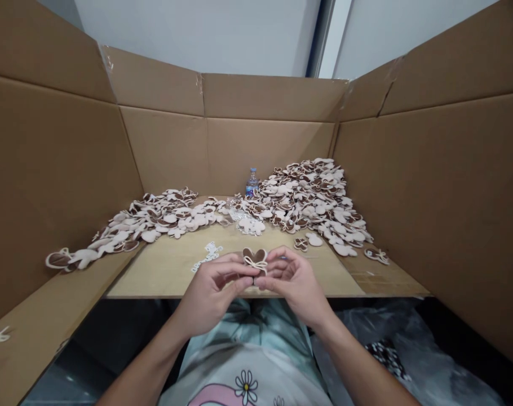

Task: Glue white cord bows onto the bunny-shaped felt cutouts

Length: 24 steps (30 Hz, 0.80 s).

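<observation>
A brown heart-shaped piece with a pale border and a cream bow (255,258) is held upright between my two hands, above the front edge of the board. My left hand (216,287) has its fingers closed on the piece from the left. From the right, my right hand (292,282) pinches at its lower edge, where a small dark bit shows between the thumbs. Beyond the hands, a similar brown piece with a bow (301,244) and a pale piece (314,239) lie on the wooden board (155,276).
Cardboard walls (269,96) surround the board. A large pile of brown and pale pieces (315,197) rises at the back right, another pile (155,217) stretches left. Between them stand a water bottle (252,185) and a clear bag (239,211). White cut-outs (208,255) lie left of centre.
</observation>
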Each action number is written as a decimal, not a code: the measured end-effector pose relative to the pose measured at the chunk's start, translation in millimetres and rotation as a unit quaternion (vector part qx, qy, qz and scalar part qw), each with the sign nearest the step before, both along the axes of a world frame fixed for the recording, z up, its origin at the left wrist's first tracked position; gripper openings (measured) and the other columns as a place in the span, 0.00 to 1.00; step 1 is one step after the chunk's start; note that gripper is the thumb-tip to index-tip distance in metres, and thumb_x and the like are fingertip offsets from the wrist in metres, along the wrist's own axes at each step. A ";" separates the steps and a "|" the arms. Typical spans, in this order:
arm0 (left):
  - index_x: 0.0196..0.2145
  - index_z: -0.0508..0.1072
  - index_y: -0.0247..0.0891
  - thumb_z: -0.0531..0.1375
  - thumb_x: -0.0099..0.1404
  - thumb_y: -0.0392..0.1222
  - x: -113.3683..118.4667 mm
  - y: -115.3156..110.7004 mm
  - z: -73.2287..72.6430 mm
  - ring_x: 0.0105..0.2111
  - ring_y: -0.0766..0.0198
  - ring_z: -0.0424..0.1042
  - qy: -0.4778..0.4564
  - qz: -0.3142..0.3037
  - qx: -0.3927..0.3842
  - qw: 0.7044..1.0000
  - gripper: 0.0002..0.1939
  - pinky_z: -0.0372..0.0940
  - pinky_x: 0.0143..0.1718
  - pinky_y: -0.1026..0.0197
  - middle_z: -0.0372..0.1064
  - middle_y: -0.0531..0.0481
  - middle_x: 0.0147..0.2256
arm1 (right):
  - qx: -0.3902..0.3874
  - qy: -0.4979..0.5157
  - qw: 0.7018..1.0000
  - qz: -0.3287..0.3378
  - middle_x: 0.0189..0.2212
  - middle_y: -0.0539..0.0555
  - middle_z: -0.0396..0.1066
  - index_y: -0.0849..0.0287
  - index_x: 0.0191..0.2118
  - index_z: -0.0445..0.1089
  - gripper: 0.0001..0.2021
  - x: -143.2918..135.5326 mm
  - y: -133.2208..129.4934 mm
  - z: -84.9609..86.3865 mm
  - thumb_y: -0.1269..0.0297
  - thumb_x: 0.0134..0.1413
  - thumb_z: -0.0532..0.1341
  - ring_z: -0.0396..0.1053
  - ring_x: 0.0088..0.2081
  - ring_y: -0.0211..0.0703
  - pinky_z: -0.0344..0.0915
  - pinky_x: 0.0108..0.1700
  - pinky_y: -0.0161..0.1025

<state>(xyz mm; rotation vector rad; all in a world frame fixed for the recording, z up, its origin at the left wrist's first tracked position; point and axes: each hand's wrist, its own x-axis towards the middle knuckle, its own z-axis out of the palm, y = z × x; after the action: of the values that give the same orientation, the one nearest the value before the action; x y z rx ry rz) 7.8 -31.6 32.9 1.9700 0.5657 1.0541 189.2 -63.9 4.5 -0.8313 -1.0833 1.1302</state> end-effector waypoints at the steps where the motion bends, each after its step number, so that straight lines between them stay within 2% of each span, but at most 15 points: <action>1: 0.37 0.81 0.39 0.61 0.64 0.38 -0.1 1.5 0.3 0.37 0.58 0.73 0.001 -0.001 -0.006 1.000 0.08 0.70 0.38 0.55 0.74 0.44 0.35 | -0.006 0.001 1.000 0.017 0.24 0.45 0.73 0.56 0.34 0.68 0.21 3.0 1.5 -0.1 0.66 0.31 0.77 0.72 0.25 0.36 0.73 0.30 0.34; 4: 0.32 0.81 0.39 0.62 0.63 0.39 1.0 4.6 0.4 0.36 0.59 0.73 0.001 -0.001 -0.033 0.999 0.07 0.69 0.37 0.56 0.75 0.44 0.34 | -0.006 -0.003 0.998 0.065 0.26 0.49 0.77 0.57 0.38 0.68 0.19 13.7 4.1 2.1 0.59 0.41 0.73 0.75 0.25 0.39 0.74 0.30 0.37; 6: 0.30 0.79 0.38 0.67 0.56 0.40 2.8 5.3 -1.5 0.33 0.60 0.73 -0.005 0.008 -0.067 0.998 0.03 0.68 0.35 0.58 0.74 0.46 0.31 | 0.012 -0.020 0.997 0.076 0.27 0.52 0.78 0.57 0.43 0.68 0.18 19.3 4.0 4.3 0.54 0.50 0.68 0.76 0.26 0.40 0.73 0.28 0.37; 9: 0.26 0.75 0.37 0.73 0.45 0.37 6.2 5.3 -7.4 0.27 0.64 0.70 -0.001 0.027 -0.109 0.994 0.11 0.65 0.30 0.61 0.72 0.51 0.27 | 0.052 -0.088 0.991 0.084 0.28 0.50 0.77 0.54 0.48 0.70 0.15 22.3 1.8 4.9 0.56 0.56 0.64 0.75 0.27 0.38 0.70 0.28 0.34; 13: 0.23 0.72 0.38 0.71 0.45 0.36 8.6 4.4 -12.8 0.25 0.66 0.67 0.019 0.029 -0.124 0.992 0.11 0.62 0.28 0.63 0.71 0.53 0.24 | 0.075 -0.192 0.975 0.089 0.31 0.50 0.76 0.54 0.41 0.76 0.08 19.7 0.5 0.5 0.61 0.55 0.65 0.71 0.30 0.35 0.68 0.33 0.34; 20: 0.22 0.79 0.39 0.71 0.45 0.32 7.9 7.1 -11.5 0.27 0.65 0.70 0.043 -0.011 -0.145 0.988 0.06 0.64 0.30 0.62 0.73 0.51 0.26 | 0.033 -0.172 0.976 0.128 0.23 0.47 0.72 0.57 0.33 0.76 0.06 23.3 8.3 -3.4 0.61 0.53 0.67 0.67 0.25 0.32 0.64 0.29 0.31; 24: 0.19 0.78 0.37 0.70 0.42 0.30 9.2 13.0 -20.5 0.26 0.64 0.71 0.069 -0.018 -0.218 0.973 0.06 0.65 0.31 0.62 0.73 0.51 0.23 | -0.014 -0.187 0.964 0.188 0.23 0.49 0.74 0.59 0.34 0.78 0.08 28.5 12.2 -5.9 0.60 0.48 0.70 0.69 0.24 0.33 0.66 0.29 0.32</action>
<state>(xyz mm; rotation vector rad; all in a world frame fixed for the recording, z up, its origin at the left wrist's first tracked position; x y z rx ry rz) 17.0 -18.6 12.4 1.6631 0.7621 0.6993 217.7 -51.7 -1.4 -0.9069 -1.5926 1.3362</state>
